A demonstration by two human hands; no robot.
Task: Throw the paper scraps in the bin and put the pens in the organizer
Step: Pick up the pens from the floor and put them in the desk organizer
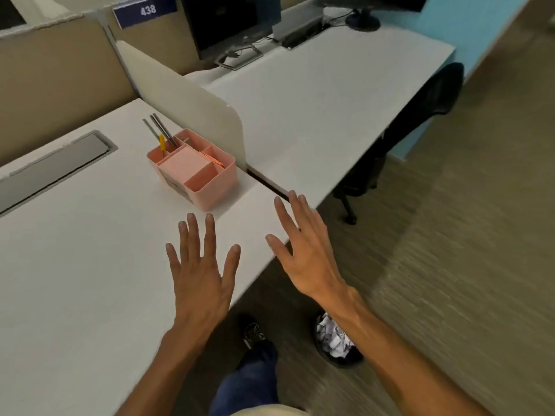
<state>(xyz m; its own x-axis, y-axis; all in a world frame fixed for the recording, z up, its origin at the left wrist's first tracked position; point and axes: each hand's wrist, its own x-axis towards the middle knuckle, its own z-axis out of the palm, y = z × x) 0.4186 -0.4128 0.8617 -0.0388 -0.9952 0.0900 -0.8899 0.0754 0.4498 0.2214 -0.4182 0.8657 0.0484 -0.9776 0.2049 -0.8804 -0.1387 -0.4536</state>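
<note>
A pink desk organizer (210, 183) stands on the white desk (75, 265) beside a low divider. Pens (162, 133) stick up from its back left compartment. On the floor below the desk edge sits a dark bin (345, 357) filled with crumpled paper scraps (332, 336), partly hidden by my right forearm. My left hand (202, 274) hovers over the desk with fingers spread and nothing in it. My right hand (303, 250) is held flat and open over the desk's front edge, just right of the organizer, holding nothing.
A white divider panel (186, 97) separates this desk from the neighbouring desk (330, 100), which holds a monitor (228, 22). A black office chair (420, 115) stands at that desk. A grey cable hatch (51, 166) lies at left. My shoe (253, 334) is beside the bin.
</note>
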